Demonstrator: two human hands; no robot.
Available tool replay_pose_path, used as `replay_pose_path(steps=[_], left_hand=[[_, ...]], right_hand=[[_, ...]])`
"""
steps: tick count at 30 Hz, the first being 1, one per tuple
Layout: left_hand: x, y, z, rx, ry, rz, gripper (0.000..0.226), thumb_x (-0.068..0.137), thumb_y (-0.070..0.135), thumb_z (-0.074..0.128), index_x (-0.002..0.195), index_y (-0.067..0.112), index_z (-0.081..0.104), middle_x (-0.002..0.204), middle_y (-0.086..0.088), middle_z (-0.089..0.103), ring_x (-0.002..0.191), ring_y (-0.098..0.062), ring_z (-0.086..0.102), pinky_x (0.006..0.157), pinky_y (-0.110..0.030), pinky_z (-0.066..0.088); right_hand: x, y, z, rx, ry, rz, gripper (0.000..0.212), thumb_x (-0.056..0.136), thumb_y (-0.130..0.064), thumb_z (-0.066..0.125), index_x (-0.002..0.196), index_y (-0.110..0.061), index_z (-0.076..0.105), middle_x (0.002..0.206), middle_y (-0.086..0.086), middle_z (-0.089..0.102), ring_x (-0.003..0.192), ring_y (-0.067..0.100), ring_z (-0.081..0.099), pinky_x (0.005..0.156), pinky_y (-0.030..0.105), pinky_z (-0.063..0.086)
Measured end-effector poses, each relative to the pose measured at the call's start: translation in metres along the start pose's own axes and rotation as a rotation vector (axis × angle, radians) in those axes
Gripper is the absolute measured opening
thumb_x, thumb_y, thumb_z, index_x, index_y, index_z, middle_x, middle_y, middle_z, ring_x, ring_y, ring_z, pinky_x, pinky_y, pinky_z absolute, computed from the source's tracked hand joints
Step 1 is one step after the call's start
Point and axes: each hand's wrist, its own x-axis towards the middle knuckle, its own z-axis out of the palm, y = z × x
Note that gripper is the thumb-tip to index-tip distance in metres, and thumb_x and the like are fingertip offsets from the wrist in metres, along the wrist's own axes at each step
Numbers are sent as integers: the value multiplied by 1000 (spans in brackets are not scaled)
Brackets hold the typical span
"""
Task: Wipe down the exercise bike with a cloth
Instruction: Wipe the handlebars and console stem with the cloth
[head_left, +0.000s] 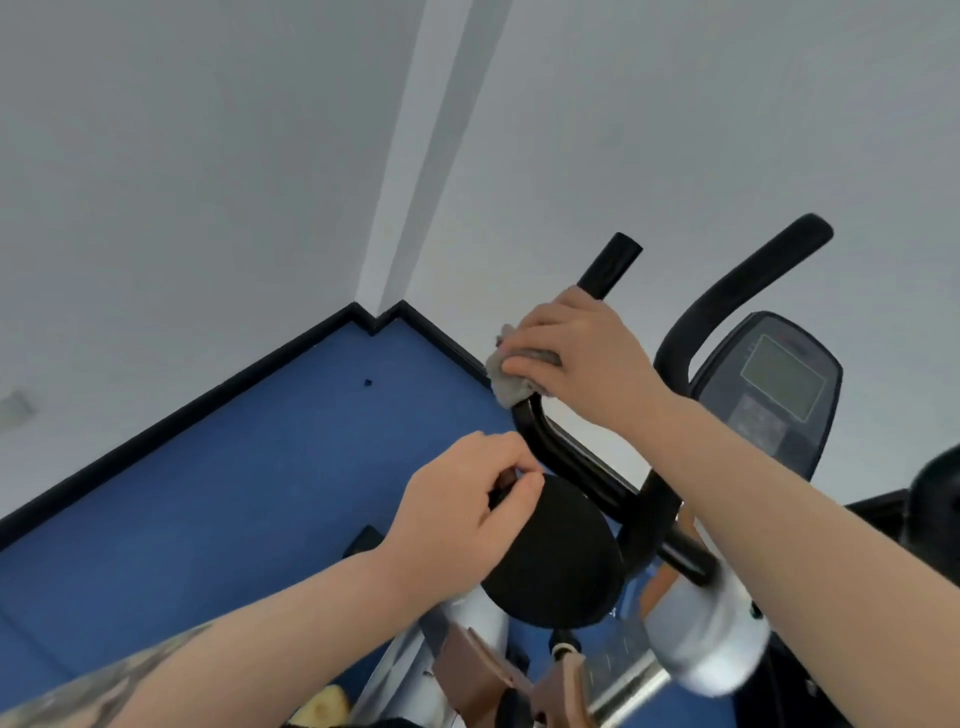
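Observation:
The exercise bike (649, 525) fills the lower right, with black curved handlebars, a round black pad and a grey console (774, 384). My right hand (576, 348) grips a grey cloth (511, 384) wrapped round the bend of the left handlebar (608, 265). Only the cloth's lower left part shows under the fingers. My left hand (462, 509) is lower, at the edge of the round black pad (556, 561), with its fingers curled and pinching a small dark part there. The right handlebar (743, 280) rises free beside the console.
White walls meet in a corner behind the bike, with a black skirting board (208, 400) along the blue floor (249, 467). A silver frame tube (711, 623) and brown pieces (483, 675) lie below the pad. A small dark speck lies on the floor.

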Motion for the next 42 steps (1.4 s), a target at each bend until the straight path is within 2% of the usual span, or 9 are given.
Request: replay_pose_path(steps=[3, 7, 11, 14, 23, 26, 32, 37, 42], left_hand=[[-1, 0, 0, 11, 0, 6, 14, 92, 42, 46, 89, 34, 57, 75, 8, 54, 76, -10, 53, 68, -34, 45], [0, 2, -2, 25, -3, 22, 11, 92, 42, 46, 91, 34, 53, 77, 9, 54, 78, -11, 54, 68, -34, 46], [0, 1, -3, 41, -20, 28, 13, 93, 43, 45, 91, 35, 55, 77, 11, 55, 79, -9, 54, 69, -33, 47], [0, 2, -2, 31, -2, 30, 13, 92, 42, 46, 90, 34, 56, 76, 11, 54, 78, -9, 53, 69, -32, 45], [-1, 3, -3, 51, -2, 26, 13, 92, 41, 45, 88, 34, 55, 77, 11, 53, 76, -8, 53, 68, -26, 44], [1, 6, -4, 45, -26, 6, 14, 92, 42, 44, 88, 33, 55, 78, 11, 53, 78, -10, 53, 68, -22, 42], [11, 10, -15, 72, -203, -23, 11, 95, 33, 47, 87, 32, 54, 80, 9, 57, 82, -9, 53, 73, -27, 44], [25, 11, -26, 69, -338, -35, 9, 94, 32, 53, 87, 30, 59, 84, 11, 63, 82, -12, 59, 77, -34, 48], [33, 8, -25, 17, -107, -36, 30, 90, 49, 41, 92, 32, 65, 89, 15, 64, 89, -12, 61, 79, -31, 50]], right_hand=[[2, 2, 1, -41, -49, -6, 20, 89, -35, 62, 92, -22, 77, 91, -7, 71, 100, 22, 58, 99, 41, 39], [-1, 0, 5, -17, -285, -120, 32, 89, -50, 48, 98, -29, 71, 97, -12, 68, 112, 8, 55, 117, 26, 2], [8, 18, -5, 31, -82, -27, 16, 89, -30, 65, 99, -19, 72, 95, -3, 68, 99, 17, 59, 111, 37, 30], [-4, 0, 6, 59, -150, -92, 15, 88, -32, 64, 94, -19, 71, 94, -5, 65, 96, 14, 55, 90, 37, 44], [-9, -4, 12, 76, -145, -61, 11, 88, -25, 63, 94, -19, 70, 96, -6, 64, 96, 14, 54, 90, 36, 44], [-14, -3, 9, 12, -255, -212, 12, 90, -31, 61, 96, -25, 69, 98, -10, 65, 100, 11, 57, 111, 36, 30], [-7, 7, 6, 50, -29, 32, 13, 91, -24, 61, 100, -20, 69, 102, -5, 66, 104, 16, 58, 118, 42, 18], [-10, 11, 7, -10, -102, -172, 18, 93, -32, 54, 99, -23, 69, 95, -8, 65, 101, 11, 57, 120, 40, 15], [-2, 32, 3, 59, 172, 155, 16, 95, -21, 58, 103, -13, 68, 104, 1, 65, 108, 21, 57, 120, 34, 10]])
